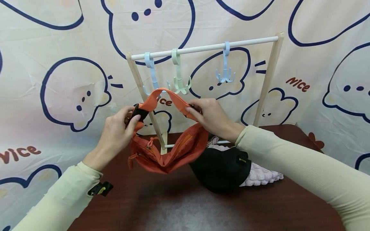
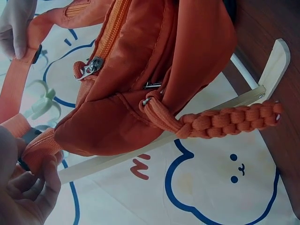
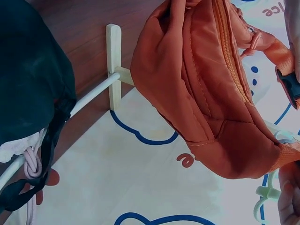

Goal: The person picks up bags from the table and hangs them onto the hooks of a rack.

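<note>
An orange waist bag (image 1: 176, 162) hangs in the air between both hands, its strap (image 1: 177, 100) arching up in front of the hooks. My left hand (image 1: 114, 133) pinches the strap at its black buckle (image 1: 140, 114). On the other side, my right hand (image 1: 213, 117) grips the strap between thumb and fingers. The left wrist view shows the bag's zipper (image 2: 112, 35) and a braided orange pull (image 2: 229, 121). Behind the strap hang a light blue hook (image 1: 152, 73) and a green hook (image 1: 178, 72); whether the strap touches either, I cannot tell.
A rack with a white bar (image 1: 202, 49) and wooden posts (image 1: 268, 77) stands on the brown table (image 1: 185, 211). Another blue hook (image 1: 225, 65) hangs farther right. A black bag (image 1: 221, 168) and a pale, puffy-textured bag (image 1: 261, 175) lie below the right arm.
</note>
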Motion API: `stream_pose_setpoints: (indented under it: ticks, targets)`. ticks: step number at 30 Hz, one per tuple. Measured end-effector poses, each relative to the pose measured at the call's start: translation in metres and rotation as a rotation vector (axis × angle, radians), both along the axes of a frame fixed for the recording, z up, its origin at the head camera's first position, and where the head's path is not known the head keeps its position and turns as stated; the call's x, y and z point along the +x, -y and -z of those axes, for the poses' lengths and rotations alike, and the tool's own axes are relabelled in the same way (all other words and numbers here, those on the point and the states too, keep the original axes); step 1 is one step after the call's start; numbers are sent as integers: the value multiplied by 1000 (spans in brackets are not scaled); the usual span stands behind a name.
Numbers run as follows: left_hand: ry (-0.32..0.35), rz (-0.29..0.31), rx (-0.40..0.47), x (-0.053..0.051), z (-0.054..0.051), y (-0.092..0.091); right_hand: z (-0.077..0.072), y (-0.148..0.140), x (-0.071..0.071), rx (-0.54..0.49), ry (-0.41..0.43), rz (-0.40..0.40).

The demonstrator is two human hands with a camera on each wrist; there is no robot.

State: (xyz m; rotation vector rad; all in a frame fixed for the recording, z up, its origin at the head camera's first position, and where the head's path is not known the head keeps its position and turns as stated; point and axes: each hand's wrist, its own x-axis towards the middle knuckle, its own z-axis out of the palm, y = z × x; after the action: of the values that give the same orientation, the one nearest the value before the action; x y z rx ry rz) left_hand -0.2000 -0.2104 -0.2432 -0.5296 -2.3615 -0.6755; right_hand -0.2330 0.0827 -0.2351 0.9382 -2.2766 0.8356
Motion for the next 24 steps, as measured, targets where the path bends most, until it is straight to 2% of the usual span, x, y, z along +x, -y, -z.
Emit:
stream_pose_setpoints:
  ticks: [10,24]
  targets:
    - [-29,-12,9,-2,-2,2,-3,4,-3,3,-46,-1]
    - [-33,-36,19,-1,-2,4,-4,14,-6,-7,-17,11]
